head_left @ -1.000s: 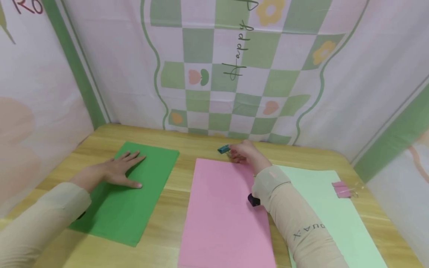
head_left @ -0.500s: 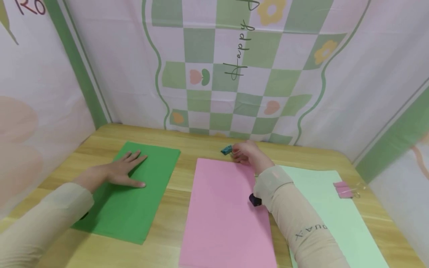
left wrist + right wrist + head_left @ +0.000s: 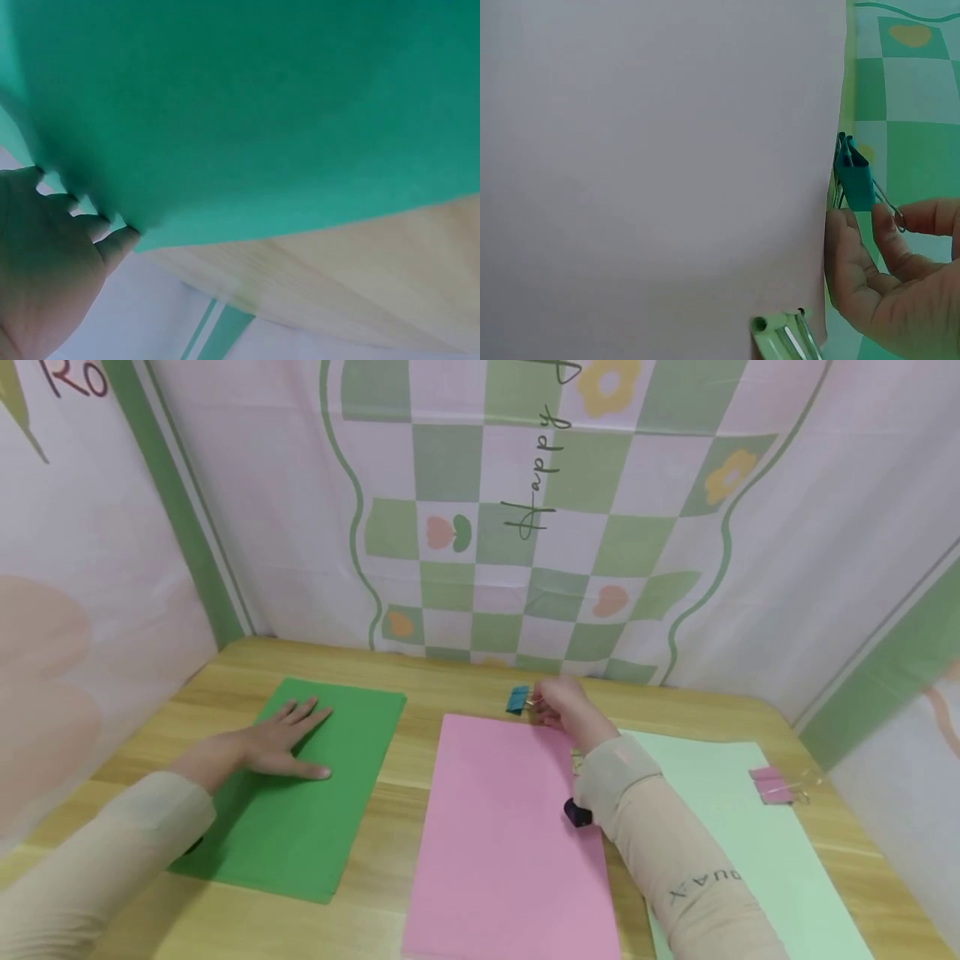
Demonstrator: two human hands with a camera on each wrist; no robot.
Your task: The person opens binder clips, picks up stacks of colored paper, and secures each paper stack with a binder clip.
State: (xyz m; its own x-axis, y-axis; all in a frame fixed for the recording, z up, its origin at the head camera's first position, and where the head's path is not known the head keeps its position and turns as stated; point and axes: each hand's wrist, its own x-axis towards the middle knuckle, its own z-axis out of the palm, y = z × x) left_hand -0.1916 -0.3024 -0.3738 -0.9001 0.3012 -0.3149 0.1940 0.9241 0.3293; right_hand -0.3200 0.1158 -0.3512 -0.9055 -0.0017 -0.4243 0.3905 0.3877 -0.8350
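Note:
My right hand (image 3: 561, 700) pinches the wire handles of a teal binder clip (image 3: 517, 700), just beyond the far edge of the pink paper (image 3: 510, 835). In the right wrist view, the fingers and thumb are at the handles of the teal binder clip (image 3: 857, 180), beside the paper's edge. My left hand (image 3: 273, 747) lies with fingers spread on the green paper (image 3: 322, 810). The left wrist view has the left hand (image 3: 52, 262) with its fingertips at the edge of the green paper (image 3: 262, 135).
A yellow-green binder clip (image 3: 576, 762) sits on the pink paper's right edge, partly hidden by my right sleeve. On the right, mint-green paper (image 3: 705, 785) bears a pink binder clip (image 3: 772, 785). A patterned curtain (image 3: 502, 568) hangs behind the wooden table (image 3: 442, 681).
My right hand has shifted slightly right with the teal binder clip, which has turned. The near end of the green paper has swung a little to the right under my left hand.

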